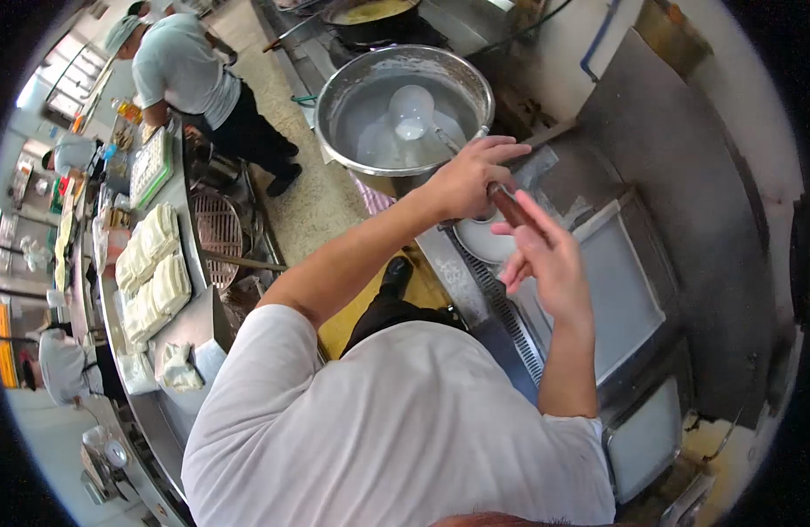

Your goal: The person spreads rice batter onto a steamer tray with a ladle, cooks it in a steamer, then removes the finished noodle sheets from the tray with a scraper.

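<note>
A ladle with a pale round bowl is over the milky white liquid in a large metal pot. Its metal shaft runs under my left hand, and the brown wooden handle comes out on the far side. My left hand grips the handle, thumb curled near it and some fingers stretched out. Close to the handle's end is my right hand, its fingers apart; whether it touches the wood is hard to tell. Below the hands, a round white vessel is partly hidden by them.
To the right lies a rectangular tray with a pale surface; another tray sits lower. A wok stands beyond the pot. Leftward, a counter carries stacked white sheets. A co-worker bends over that counter.
</note>
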`<state>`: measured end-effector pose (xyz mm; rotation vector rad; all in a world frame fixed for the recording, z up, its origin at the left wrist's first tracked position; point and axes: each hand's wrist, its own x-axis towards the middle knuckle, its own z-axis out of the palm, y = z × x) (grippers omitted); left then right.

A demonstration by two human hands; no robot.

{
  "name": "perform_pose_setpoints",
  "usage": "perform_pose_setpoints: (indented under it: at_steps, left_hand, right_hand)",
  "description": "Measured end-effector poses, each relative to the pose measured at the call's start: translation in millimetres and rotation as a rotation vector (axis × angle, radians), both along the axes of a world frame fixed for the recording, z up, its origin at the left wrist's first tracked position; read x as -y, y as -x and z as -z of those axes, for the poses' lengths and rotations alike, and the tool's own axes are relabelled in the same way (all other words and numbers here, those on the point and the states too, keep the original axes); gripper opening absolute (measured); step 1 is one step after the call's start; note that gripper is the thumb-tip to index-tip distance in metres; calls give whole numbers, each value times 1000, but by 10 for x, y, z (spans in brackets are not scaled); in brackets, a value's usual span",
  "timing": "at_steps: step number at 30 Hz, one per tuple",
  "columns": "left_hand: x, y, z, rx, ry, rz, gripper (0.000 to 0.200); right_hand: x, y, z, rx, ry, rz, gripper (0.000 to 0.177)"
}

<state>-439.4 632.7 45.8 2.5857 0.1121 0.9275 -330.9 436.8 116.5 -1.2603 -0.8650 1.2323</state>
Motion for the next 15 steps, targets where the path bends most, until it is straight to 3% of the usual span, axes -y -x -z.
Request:
perform_pose_setpoints:
  at_steps: [1, 4, 6, 9, 10, 13, 15]
  left_hand:
    - [-62, -71, 23, 38, 49, 46, 21]
    - [-234, -106, -15, 111, 174, 64, 20]
    - [-303, -86, -107, 105, 266, 45, 20]
    - [-389, -60, -274, 107, 597, -18, 23]
    - [-452, -61, -252, 109, 606, -8, 23]
    - [-732, -73, -208, 135, 646, 44, 21]
    - [-937, -83, -185, 32, 923, 0, 20]
  right_hand:
    - [10, -135, 89, -129, -56, -33, 64]
    - [-100, -377, 388, -296, -74, 46, 62]
    - [-261, -472, 915, -261, -3, 82, 55]
    - [-521, -386, 1708, 125, 403, 97, 45]
    - [-608, -280, 1908, 224, 529, 93, 41]
    - [-848, -107, 2707, 374, 620, 37, 44]
    - [-1015, 10, 3002, 1036, 504, -50, 45]
